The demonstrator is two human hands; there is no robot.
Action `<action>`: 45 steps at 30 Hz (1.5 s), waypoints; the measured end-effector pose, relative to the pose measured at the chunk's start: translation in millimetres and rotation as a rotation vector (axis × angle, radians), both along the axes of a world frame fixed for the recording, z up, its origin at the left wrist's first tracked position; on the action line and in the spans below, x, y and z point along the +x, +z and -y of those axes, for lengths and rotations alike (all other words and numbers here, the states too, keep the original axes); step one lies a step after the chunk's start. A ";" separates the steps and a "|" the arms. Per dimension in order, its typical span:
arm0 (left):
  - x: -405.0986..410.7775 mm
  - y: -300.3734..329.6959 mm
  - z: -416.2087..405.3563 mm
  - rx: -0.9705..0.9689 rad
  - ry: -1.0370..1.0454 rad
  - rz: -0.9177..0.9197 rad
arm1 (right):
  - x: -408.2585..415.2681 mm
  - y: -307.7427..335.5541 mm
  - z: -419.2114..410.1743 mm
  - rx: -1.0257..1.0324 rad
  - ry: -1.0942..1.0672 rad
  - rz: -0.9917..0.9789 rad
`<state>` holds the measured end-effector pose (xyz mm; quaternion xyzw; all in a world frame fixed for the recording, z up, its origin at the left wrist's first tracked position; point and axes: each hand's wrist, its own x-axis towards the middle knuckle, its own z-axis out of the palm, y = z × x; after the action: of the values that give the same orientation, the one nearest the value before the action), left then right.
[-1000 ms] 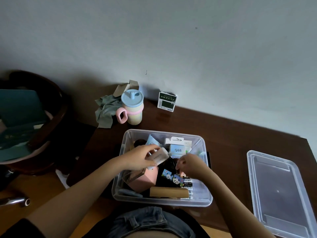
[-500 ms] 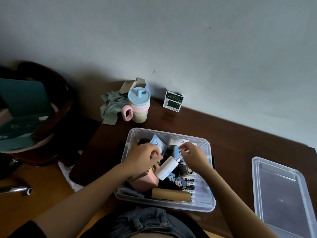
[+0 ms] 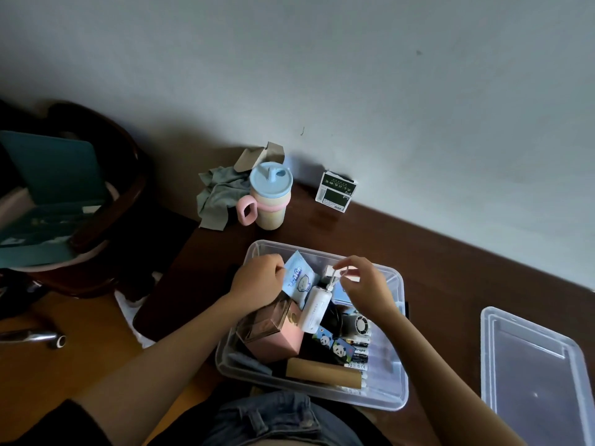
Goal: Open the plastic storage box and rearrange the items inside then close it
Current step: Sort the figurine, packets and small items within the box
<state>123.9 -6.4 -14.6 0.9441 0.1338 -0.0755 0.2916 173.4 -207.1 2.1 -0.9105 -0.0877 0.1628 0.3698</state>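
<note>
The clear plastic storage box [image 3: 391, 392] stands open on the brown table, full of small items. Its clear lid [image 3: 534, 375] lies flat to the right. My right hand [image 3: 362, 283] pinches the thin cord of a small white device [image 3: 315, 312], which hangs tilted over the box. My left hand [image 3: 259, 283] is closed at the box's back left, its fingers on a light blue packet [image 3: 297, 281]. Under them sit a pink box [image 3: 278, 336], panda-print cards [image 3: 335, 344], batteries [image 3: 359, 350] and a tan roll [image 3: 322, 371].
A pastel cup with a blue lid [image 3: 269, 196], a grey-green cloth [image 3: 219, 196] and a small green-and-white carton [image 3: 336, 191] stand by the wall behind the box. A dark wooden chair [image 3: 96, 201] holding teal books is at the left.
My left hand let go of the white device and moved to the blue packet. My right hand rose from the box's middle and now holds the device by its cord.
</note>
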 end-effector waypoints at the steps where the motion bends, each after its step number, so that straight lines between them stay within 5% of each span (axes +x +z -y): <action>1: 0.5 3.0 -4.7 -0.019 0.021 0.007 | 0.0 -1.0 3.3 -0.010 -0.012 0.008; 7: 8.6 21.6 -31.6 -0.216 0.228 0.189 | -8.4 -3.6 11.4 0.059 -0.093 0.120; 11: 8.3 31.3 -44.1 -0.223 0.257 0.364 | -7.8 4.7 -1.6 0.101 0.053 0.030; 18: -3.5 32.0 -39.3 -0.111 0.050 0.567 | 3.7 -14.6 -60.2 -0.238 0.410 -0.030; 25: -12.8 25.2 -37.4 -0.053 -0.002 0.544 | 7.6 -36.8 -98.6 -0.484 0.460 -0.048; 36: -10.9 20.3 -32.9 -0.008 -0.038 0.454 | 14.5 -5.6 -51.9 -0.259 0.569 -0.174; 45: -14.5 0.7 -36.9 -0.059 -0.115 0.187 | 6.3 7.1 -10.7 -0.125 0.204 -0.068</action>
<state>109.5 30.5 -13.9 0.9442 0.0495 -0.0077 0.3255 179.7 -196.4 9.1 -0.9122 -0.1571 0.2354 0.2964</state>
